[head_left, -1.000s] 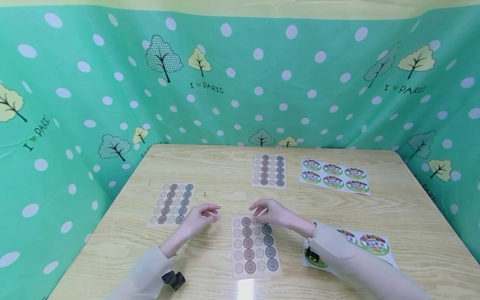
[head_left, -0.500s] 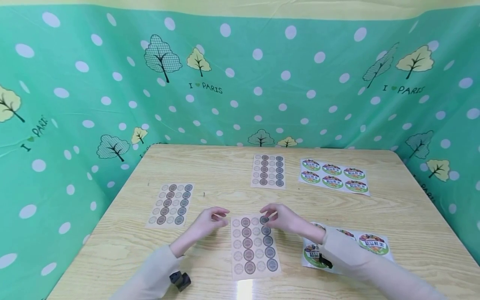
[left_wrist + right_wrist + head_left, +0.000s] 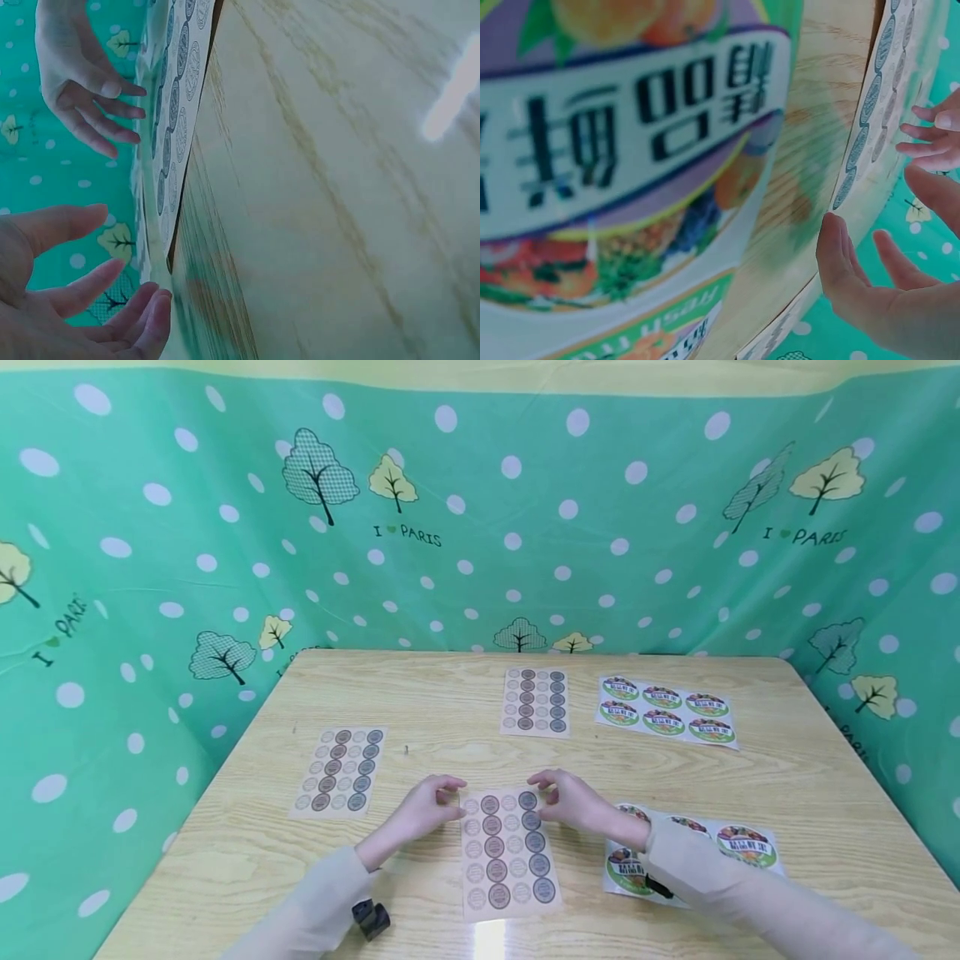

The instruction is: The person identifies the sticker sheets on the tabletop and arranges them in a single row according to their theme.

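Observation:
In the head view a beige sheet of round stickers (image 3: 497, 870), brown, grey and pale in columns, lies flat on the wooden table before me. My left hand (image 3: 427, 807) is at its far left corner, fingers gently bent. At the far right corner my right hand (image 3: 573, 804) overlaps the edge of the grey column. The left wrist view has the left hand (image 3: 71, 307) with thumb and fingers spread apart, fingertips right by the sheet's corner. Likewise the right hand (image 3: 892, 289) in its own wrist view keeps thumb and fingers apart, one fingertip close to the corner.
Another beige sticker sheet (image 3: 340, 773) lies to the left, and a third (image 3: 536, 702) at the back. Oval fruit-label sheets lie at the back right (image 3: 667, 710) and near right (image 3: 746, 846), the latter partly under my right forearm. A green patterned curtain (image 3: 480, 510) surrounds the table.
My left hand has moved right, up to the sheet's far left corner. The right hand has shifted slightly right and nearer, to the far right corner. The sheet lies about where it was.

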Demonstrator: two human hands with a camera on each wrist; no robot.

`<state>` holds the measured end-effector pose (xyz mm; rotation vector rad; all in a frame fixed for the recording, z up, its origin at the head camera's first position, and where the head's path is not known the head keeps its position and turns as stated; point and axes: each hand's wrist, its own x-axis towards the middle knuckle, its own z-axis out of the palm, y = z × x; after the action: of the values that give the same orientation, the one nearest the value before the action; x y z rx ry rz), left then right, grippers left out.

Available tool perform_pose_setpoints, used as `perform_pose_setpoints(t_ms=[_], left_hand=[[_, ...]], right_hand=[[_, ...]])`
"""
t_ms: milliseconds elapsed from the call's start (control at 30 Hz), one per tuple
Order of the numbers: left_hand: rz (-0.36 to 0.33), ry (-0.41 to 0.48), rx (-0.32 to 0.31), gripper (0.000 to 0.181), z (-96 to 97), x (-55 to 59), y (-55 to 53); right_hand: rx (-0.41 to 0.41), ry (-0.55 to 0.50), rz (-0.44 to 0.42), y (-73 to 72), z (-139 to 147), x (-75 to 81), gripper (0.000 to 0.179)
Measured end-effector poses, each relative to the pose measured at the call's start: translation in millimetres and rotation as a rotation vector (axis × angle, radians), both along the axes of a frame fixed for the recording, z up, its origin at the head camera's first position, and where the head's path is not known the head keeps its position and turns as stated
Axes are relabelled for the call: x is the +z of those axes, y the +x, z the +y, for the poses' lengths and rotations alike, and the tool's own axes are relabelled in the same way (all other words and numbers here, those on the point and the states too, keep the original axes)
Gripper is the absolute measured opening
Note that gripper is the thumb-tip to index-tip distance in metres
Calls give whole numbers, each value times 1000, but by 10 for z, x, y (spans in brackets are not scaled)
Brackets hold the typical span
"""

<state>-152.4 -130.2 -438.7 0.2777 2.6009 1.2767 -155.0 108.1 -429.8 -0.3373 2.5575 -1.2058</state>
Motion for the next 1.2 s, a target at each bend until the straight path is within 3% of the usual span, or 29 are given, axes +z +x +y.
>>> perform_pose_setpoints(t_ms=[300, 567, 900, 1200], left_hand=[[-9, -37, -19, 43, 16, -57, -82], [-6, -45, -57, 44, 0, -83, -157], [17, -53, -75, 41, 21, -115, -163], [64, -132, -100, 39, 41, -171, -160]], right_hand=[[39, 50, 29, -39, 14, -21, 47], [109, -19, 76, -88, 65, -126, 45], [25, 73, 28, -62, -10, -130, 53], [4, 98, 16, -71, -40, -196, 54]])
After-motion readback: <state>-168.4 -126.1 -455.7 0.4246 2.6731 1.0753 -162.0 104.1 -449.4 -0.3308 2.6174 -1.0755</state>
